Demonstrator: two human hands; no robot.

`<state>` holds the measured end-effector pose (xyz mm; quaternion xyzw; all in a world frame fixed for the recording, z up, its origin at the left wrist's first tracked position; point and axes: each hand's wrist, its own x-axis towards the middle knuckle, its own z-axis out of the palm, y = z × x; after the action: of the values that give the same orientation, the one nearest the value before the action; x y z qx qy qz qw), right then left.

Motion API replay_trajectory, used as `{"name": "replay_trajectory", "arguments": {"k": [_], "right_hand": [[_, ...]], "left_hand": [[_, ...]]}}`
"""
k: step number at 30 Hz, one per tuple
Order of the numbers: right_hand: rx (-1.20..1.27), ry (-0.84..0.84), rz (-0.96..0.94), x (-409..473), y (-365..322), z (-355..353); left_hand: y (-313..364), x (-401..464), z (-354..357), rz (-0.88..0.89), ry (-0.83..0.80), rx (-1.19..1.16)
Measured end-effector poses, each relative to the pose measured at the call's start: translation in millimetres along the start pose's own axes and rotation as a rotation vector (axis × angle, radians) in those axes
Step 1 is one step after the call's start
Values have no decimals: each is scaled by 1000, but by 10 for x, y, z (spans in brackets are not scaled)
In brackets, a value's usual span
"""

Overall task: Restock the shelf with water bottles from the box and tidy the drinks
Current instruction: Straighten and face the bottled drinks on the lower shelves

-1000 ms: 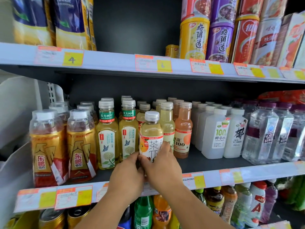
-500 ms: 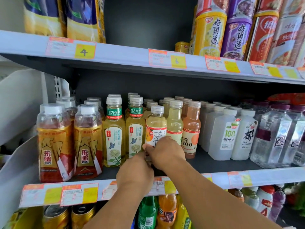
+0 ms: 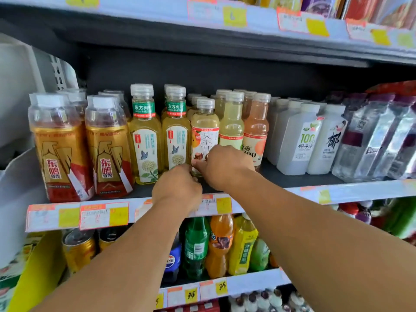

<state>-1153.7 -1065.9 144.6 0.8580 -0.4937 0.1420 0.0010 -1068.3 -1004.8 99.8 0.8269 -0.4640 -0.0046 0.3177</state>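
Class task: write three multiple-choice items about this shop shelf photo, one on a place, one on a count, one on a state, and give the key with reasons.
1. Where do the white opaque coconut-water bottles stand?
A. right of the pink juice bottle
B. left of it
C. the shelf below

2. How many gold-and-red labelled energy-drink bottles stand in the front row?
A. one
B. two
C. four

3. What are both hands doing?
A. hanging free
B. holding a can
C. gripping the pale tea bottle's base

Key: 1 A, they stand just right. 2 B, two side by side. 3 C, left hand and right hand meet at the pale tea bottle.
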Motion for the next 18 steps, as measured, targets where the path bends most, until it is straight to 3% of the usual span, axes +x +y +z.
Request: {"name": "replay_trajectory", "arguments": {"k": [8, 18], "right_hand": [[-26, 29, -137, -361, 108, 70], [-17, 80, -143, -532, 194, 175]], "left_hand": [[35, -62, -58, 22, -15, 1], [75, -110, -32, 99, 63, 70]]}}
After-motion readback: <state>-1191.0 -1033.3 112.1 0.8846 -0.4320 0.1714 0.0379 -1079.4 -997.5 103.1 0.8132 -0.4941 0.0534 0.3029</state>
